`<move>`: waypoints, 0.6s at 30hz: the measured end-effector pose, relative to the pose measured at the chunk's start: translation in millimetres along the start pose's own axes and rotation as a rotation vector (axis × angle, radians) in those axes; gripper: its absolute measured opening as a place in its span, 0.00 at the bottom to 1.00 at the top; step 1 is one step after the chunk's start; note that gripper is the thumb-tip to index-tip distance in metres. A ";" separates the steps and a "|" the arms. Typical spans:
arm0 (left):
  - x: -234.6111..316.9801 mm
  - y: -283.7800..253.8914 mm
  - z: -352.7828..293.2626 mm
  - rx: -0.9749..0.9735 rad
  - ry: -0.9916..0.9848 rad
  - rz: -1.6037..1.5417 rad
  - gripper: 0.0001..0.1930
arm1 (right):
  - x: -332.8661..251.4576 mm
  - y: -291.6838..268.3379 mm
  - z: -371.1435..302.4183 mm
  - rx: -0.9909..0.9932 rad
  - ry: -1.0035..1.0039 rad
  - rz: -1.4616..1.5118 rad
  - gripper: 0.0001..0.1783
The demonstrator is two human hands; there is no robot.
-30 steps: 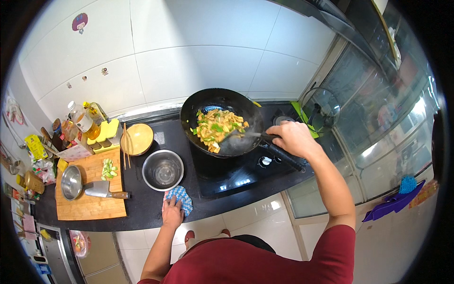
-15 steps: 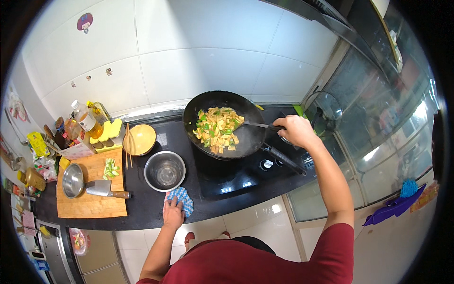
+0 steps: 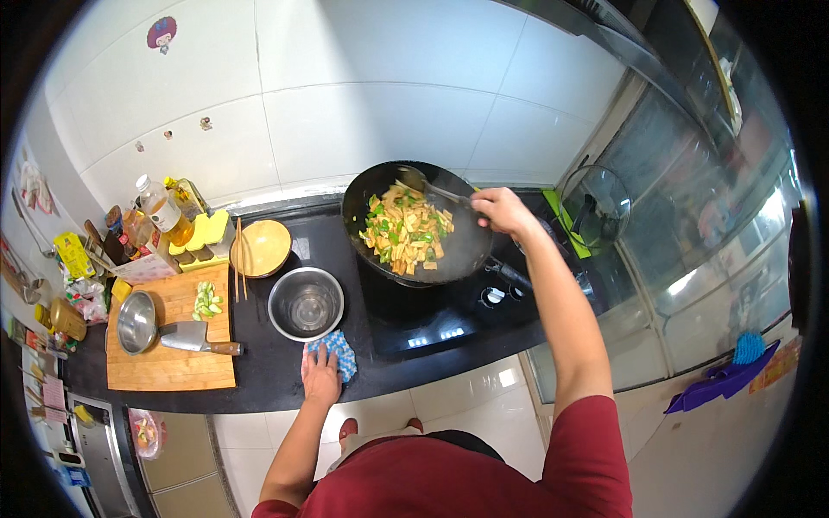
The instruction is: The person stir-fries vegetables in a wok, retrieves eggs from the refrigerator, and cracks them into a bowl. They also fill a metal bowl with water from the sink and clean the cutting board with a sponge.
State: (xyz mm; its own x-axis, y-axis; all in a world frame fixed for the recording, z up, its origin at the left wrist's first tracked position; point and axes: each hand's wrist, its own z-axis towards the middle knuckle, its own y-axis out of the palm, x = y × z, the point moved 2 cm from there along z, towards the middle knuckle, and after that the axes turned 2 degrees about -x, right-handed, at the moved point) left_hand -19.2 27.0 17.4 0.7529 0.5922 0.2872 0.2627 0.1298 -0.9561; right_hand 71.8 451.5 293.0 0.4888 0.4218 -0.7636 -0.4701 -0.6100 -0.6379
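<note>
My right hand (image 3: 503, 212) is closed round the handle of a wok spatula (image 3: 447, 194). Its metal head is raised near the far rim inside the black wok (image 3: 471, 246). Sliced yellow-brown pieces mixed with green pepper (image 3: 404, 229) lie in the wok's left part. At the counter's front edge, my left hand (image 3: 320, 377) rests with its fingers extended on a blue-and-white cloth (image 3: 342, 356). Just beyond the cloth stands a steel bowl (image 3: 306, 304), with nothing visible in it but reflections.
Left of the bowl, a wooden cutting board (image 3: 173, 369) bears a cleaver (image 3: 186, 337), a small steel bowl (image 3: 136, 322) and chopped green pieces (image 3: 207, 300). Chopsticks (image 3: 240, 259) lie across a yellow bowl (image 3: 266, 247). Bottles (image 3: 166, 212) stand behind. A glass lid (image 3: 596, 207) leans at the right.
My right hand has moved left and away from me, lifting the spatula's head out of the food toward the wok's far rim. My left hand stays on the cloth.
</note>
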 end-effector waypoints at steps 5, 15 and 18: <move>-11.5 10.1 9.7 0.007 -0.010 0.018 0.28 | -42.9 25.9 -32.2 -0.062 -0.332 -0.540 0.20; -9.9 3.6 18.9 -0.019 0.010 0.026 0.27 | -82.5 -38.9 -145.8 -0.108 -0.353 -0.995 0.19; -11.4 -0.2 15.9 -0.037 -0.009 0.036 0.28 | -95.4 -55.2 -171.0 -0.041 -0.333 -0.985 0.18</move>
State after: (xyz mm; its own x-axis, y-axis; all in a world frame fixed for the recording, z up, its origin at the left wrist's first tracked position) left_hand -37.5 32.9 13.4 0.7569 0.6029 0.2521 0.2577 0.0792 -0.9630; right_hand 176.9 330.3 418.1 0.4119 0.9056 0.1011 0.0554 0.0858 -0.9948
